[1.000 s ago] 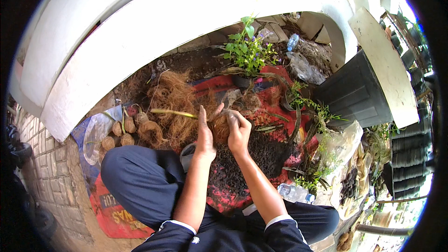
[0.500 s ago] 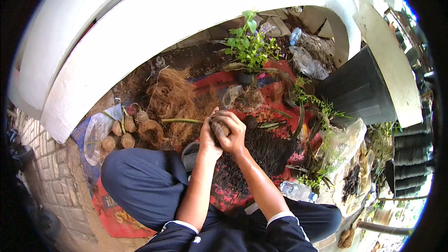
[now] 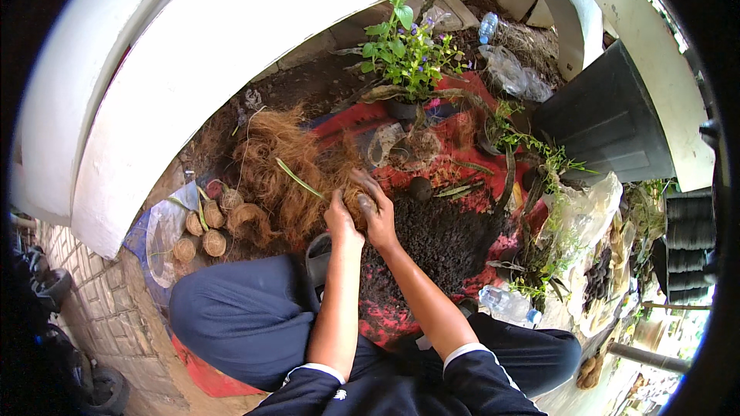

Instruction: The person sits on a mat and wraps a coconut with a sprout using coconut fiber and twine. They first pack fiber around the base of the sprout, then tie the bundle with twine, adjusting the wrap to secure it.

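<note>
A rounded brown ball wrapped in coconut fibre (image 3: 355, 206) sits between my two hands, over the edge of the loose fibre. My left hand (image 3: 340, 220) grips its near left side, while my right hand (image 3: 377, 213) curves round the right side with soil-stained fingers. A slender green leaf (image 3: 299, 177) sticks out to the upper left from beside my left fingers. Loose coconut fibre (image 3: 274, 146) lies heaped just beyond. Dark soil (image 3: 435, 243) is spread to the right of my hands on a red sheet (image 3: 370, 330).
Several fibre-wrapped balls (image 3: 214, 243) with leaves lie at left. A flowering plant (image 3: 408, 54) stands beyond my hands. A black bucket (image 3: 609, 119), uprooted plants, a clear plastic bag (image 3: 592, 204) and a bottle (image 3: 509, 304) are at right. A white curved structure (image 3: 193, 54) arches across the far side.
My hands have turned and loosened slightly round the ball, and the fingers of my right hand are less tightly clasped. The leaf now slants up to the left instead of lying nearly level.
</note>
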`<state>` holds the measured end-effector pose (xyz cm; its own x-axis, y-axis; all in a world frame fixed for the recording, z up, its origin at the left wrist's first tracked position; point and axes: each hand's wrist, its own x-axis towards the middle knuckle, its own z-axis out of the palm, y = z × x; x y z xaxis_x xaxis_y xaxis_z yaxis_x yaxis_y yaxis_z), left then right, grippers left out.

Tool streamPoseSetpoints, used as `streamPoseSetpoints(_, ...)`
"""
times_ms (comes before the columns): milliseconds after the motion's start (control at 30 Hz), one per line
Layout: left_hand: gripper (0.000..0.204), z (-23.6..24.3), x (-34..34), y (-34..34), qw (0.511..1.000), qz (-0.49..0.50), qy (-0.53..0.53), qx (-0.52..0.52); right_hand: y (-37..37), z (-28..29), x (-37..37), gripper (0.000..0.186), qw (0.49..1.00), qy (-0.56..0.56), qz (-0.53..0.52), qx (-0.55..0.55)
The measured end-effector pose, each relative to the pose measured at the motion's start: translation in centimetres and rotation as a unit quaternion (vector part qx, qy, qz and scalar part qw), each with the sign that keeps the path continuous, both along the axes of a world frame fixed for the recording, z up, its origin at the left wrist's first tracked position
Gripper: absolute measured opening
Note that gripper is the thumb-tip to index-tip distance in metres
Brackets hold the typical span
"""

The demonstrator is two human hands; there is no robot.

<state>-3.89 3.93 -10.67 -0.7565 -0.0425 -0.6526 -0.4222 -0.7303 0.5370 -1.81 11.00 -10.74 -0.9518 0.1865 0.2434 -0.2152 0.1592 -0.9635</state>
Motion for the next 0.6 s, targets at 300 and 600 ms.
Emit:
streamPoseSetpoints(300, 0.072, 0.9, -1.4, -3.9, 0.822, -0.294, 0.233, -0.428, -0.4, -4.4, -1.2, 0.037, 0.645, -0.269, -0.098, -0.708)
streamPoseSetpoints(600, 0.052, -2.1, -0.9, -2.7, 0.819, -0.22, 0.431, -0.309, -1.5, -4.0, -0.9, 0.033, 0.573, -0.283, -0.021, -0.769)
